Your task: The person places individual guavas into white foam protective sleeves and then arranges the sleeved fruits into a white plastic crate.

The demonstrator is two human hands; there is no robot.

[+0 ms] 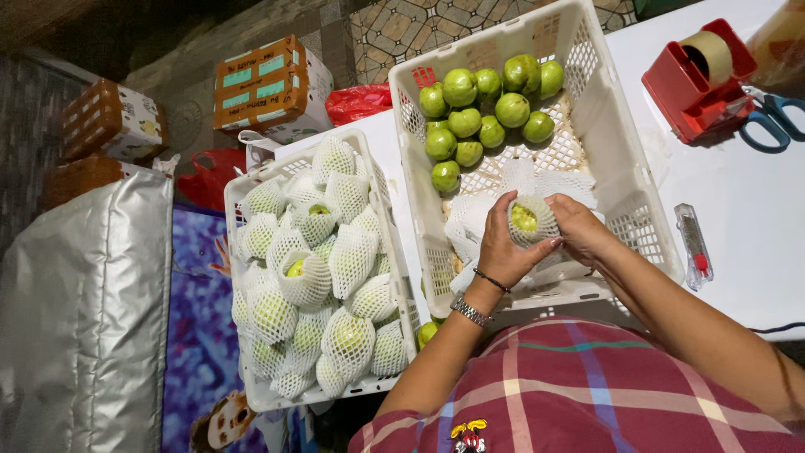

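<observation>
Dozens of netted fruits fill the left crate (251,394), each round green fruit in a white foam mesh sleeve, heaped to the rim. Just right of it, the left hand (501,252) cups a half-sleeved green fruit (526,219) from below and behind, fingers curled closed around the foam net (537,228). The right hand (581,228) closes on the same fruit from the other side, fingertips pinching the net's edge. The fruit sits over the near end of the white crate (620,159), above a pile of loose nets (553,180); bare green fruits (482,109) lie at the far end. The fruit looks firm, fairly light and smooth, likely to bruise if squeezed; the net is soft, stretchy and grippy, so holding at the sleeve's rim seems best. Further right lie a box cutter (694,246), a red tape dispenser (692,84) and blue scissors (771,122).
</observation>
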